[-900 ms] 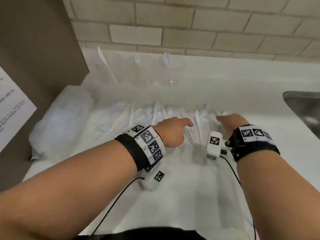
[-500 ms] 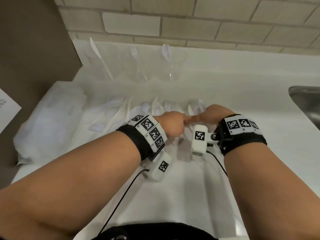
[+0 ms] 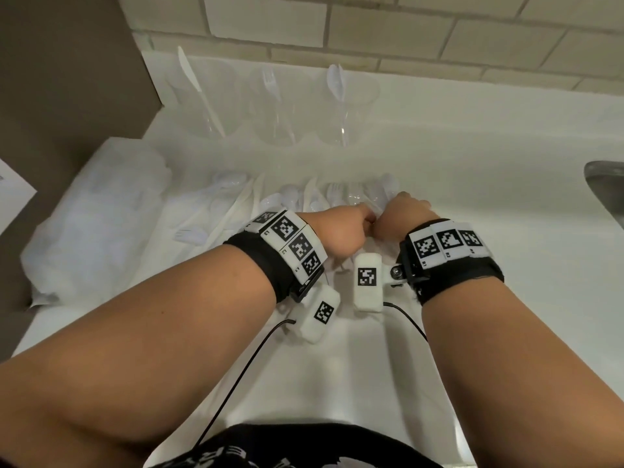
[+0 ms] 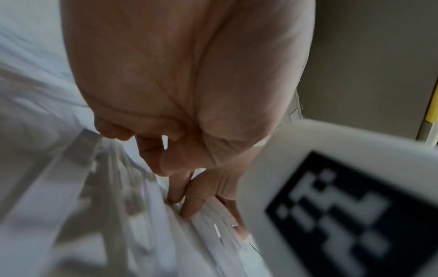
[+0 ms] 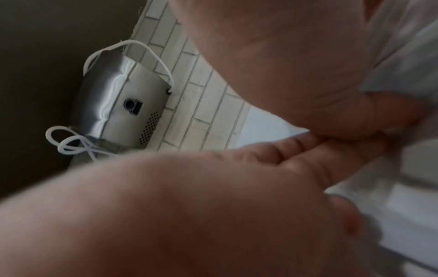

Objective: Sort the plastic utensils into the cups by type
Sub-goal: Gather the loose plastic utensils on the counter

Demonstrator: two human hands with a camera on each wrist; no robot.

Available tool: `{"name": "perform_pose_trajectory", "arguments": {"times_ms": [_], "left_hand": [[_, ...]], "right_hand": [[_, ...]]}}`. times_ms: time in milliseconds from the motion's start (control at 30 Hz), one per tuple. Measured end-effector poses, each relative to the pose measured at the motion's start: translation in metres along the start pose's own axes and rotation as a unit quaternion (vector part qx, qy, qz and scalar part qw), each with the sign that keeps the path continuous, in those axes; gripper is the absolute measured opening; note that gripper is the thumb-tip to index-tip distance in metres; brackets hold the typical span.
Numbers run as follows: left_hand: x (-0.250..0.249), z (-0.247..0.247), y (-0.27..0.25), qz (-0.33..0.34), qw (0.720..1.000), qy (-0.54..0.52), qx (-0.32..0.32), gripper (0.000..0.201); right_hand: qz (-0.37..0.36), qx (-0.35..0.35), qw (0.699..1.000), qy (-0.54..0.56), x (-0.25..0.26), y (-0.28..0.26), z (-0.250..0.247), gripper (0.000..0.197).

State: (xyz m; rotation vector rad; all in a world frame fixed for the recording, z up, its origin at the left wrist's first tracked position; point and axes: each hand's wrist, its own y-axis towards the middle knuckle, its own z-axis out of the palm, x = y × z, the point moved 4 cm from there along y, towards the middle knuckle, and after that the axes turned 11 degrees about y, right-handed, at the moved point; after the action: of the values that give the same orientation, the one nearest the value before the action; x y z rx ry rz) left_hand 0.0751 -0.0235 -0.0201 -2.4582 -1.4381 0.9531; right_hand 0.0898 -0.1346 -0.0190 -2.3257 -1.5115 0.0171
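Observation:
Three clear cups stand at the back of the white counter: the left cup (image 3: 216, 106) holds a knife (image 3: 197, 92), the middle cup (image 3: 287, 109) a fork (image 3: 270, 81), the right cup (image 3: 358, 103) a spoon (image 3: 334, 79). A pile of white plastic utensils (image 3: 270, 204) lies in front of them. My left hand (image 3: 366, 216) and right hand (image 3: 401, 206) meet, touching, over the pile's right end. In the left wrist view the left hand (image 4: 180, 75) has some fingers curled, and fingertips (image 4: 189, 208) reach the blurred utensils (image 4: 118, 206). Whether either hand grips one is hidden.
A crumpled clear plastic bag (image 3: 94, 214) lies on the counter's left side, against a brown side wall (image 3: 67, 79). A steel sink (image 3: 607, 187) starts at the right edge. A tiled wall (image 3: 371, 28) rises behind the cups. A metal dispenser (image 5: 118, 97) hangs on that wall.
My right hand has slid left along the pile until it touches the left hand. The left hand has stayed over the pile's right end.

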Motion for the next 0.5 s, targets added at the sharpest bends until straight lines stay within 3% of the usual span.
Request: {"name": "perform_pose_trajectory", "arguments": {"times_ms": [133, 267, 400, 500], "left_hand": [[-0.002, -0.001, -0.004, 0.01, 1.0, -0.006, -0.005, 0.06], [0.001, -0.005, -0.01, 0.001, 0.999, -0.024, -0.023, 0.057], [0.007, -0.013, -0.017, -0.015, 0.993, -0.101, -0.055, 0.055], [0.012, -0.013, -0.02, -0.022, 0.992, -0.119, -0.035, 0.059]], "right_hand": [[-0.02, -0.017, 1.0, -0.013, 0.003, 0.006, 0.007, 0.047], [0.002, -0.025, 0.999, 0.041, 0.0, 0.017, 0.009, 0.053], [0.017, -0.035, 0.994, 0.1, -0.006, 0.024, 0.007, 0.036], [0.018, -0.031, 0.994, 0.099, -0.008, 0.024, 0.006, 0.03]]}}
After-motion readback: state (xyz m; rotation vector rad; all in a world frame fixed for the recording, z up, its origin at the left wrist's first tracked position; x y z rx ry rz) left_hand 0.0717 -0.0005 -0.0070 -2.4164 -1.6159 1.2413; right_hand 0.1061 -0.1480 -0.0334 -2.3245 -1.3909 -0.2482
